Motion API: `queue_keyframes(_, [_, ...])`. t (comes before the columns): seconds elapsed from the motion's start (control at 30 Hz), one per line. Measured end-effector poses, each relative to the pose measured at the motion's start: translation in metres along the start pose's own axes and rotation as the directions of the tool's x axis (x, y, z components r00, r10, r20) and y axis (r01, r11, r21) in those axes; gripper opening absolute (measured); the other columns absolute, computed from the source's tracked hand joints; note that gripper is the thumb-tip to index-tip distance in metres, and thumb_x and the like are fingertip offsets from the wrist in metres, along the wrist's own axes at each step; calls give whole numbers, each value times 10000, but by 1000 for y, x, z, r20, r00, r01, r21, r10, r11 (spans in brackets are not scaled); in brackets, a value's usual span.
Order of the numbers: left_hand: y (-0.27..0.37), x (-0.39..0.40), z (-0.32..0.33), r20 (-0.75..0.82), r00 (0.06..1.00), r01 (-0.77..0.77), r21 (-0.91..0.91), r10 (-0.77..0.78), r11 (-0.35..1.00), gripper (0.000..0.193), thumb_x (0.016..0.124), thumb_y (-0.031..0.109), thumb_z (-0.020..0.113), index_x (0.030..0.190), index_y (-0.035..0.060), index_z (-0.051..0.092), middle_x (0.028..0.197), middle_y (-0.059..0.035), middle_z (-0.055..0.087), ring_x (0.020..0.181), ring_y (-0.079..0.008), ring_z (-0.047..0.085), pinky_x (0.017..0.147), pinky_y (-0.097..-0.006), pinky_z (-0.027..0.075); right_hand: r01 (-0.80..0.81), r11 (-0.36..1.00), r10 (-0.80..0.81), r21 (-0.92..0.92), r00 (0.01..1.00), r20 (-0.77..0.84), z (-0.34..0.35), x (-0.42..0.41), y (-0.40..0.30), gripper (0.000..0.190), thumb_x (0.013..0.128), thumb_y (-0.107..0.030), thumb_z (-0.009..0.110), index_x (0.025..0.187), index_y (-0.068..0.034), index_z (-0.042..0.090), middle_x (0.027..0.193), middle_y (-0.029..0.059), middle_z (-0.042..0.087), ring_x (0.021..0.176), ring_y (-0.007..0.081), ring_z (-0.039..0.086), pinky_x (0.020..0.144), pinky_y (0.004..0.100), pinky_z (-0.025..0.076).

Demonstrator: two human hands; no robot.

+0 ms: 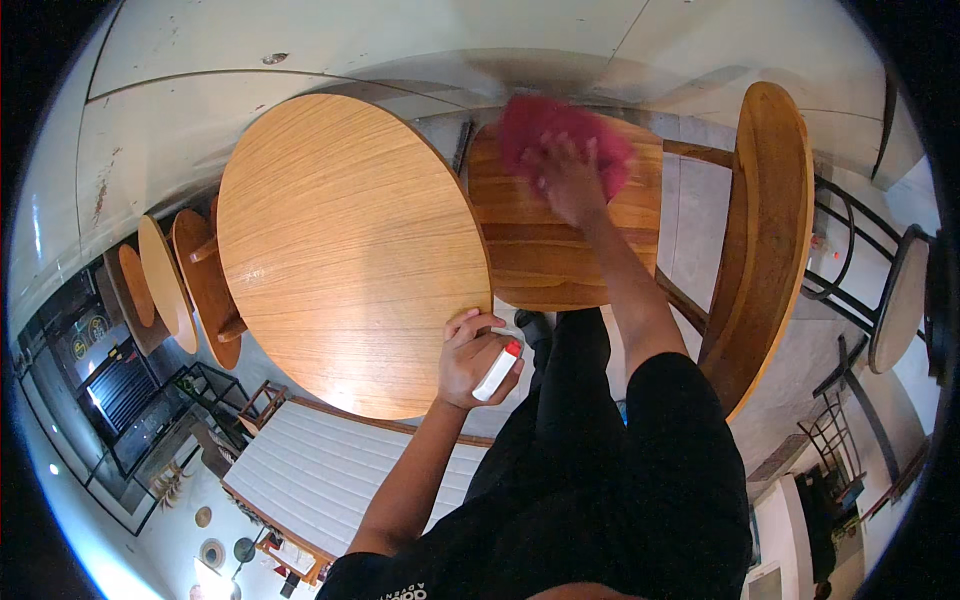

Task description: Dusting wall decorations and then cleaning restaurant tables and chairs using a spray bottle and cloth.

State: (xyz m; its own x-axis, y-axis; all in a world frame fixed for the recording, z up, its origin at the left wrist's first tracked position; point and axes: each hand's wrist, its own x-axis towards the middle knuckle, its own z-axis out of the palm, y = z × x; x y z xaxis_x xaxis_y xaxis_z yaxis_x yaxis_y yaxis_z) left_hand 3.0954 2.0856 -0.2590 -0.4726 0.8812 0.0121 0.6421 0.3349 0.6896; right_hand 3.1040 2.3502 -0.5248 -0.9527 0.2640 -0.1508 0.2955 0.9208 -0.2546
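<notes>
My right hand (566, 180) presses a dark pink cloth (525, 124) flat against the wooden seat (562, 262) of a chair; cloth and fingers are slightly blurred. The fingers are spread over the cloth. My left hand (480, 360) is closed around a white spray bottle (495, 375) with a red part at its nozzle, beside the near right edge of a round wooden table (352, 255). Part of the bottle is hidden by my fingers. The chair's curved wooden backrest (772, 225) rises on the right.
A pale wall (375, 37) runs behind the table and chair. A white cushioned bench (352, 465) lies at lower left. More wooden chairs (202, 285) stand beyond the table at left. Black metal-framed stools (900, 300) are at far right.
</notes>
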Motion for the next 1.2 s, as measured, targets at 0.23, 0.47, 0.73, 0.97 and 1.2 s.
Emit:
queue_keyframes(0.23, [2,0,1,14,1000,-10,54,9,998,113,762,173,778,854,117,745,823,-61,722,1074,-281,671,1060,-504,447,-108,993,107,48,994,12,7,5,-73,551,1051,-372,523,1594,-300,460,1729,100,284,1582,385,258,1215,776,101])
queue_keyframes(0.47, [1,-1,1,13,999,-46,32,45,998,191,725,223,799,856,104,727,1021,-121,683,1087,-316,613,1083,-517,396,244,943,-293,225,931,217,23,-174,-100,617,1010,-458,578,1598,-323,448,1719,86,301,1602,340,212,1218,770,77])
queue_keyframes(0.73, [-1,-2,3,-12,999,-48,23,48,999,166,742,172,785,872,85,728,803,-100,695,1072,-298,654,1068,-522,447,-708,705,702,29,692,-171,31,-164,-34,596,1055,-372,484,1636,-295,374,1736,134,254,1594,429,204,1182,804,93])
queue_keyframes(0.97, [1,-3,4,-33,998,-48,14,49,999,152,765,175,775,871,77,727,854,-117,702,1071,-312,649,1061,-526,447,123,962,-137,245,990,45,35,-126,-123,560,1054,-360,508,1601,-257,447,1734,133,267,1598,399,219,1195,801,81])
queue_keyframes(1.2, [2,-1,4,-25,998,-49,35,50,998,153,753,154,779,868,70,722,859,-112,702,1069,-308,650,1052,-527,451,-328,939,344,105,895,-284,6,0,-35,563,1072,-357,463,1627,-291,402,1733,138,263,1592,386,233,1183,808,121])
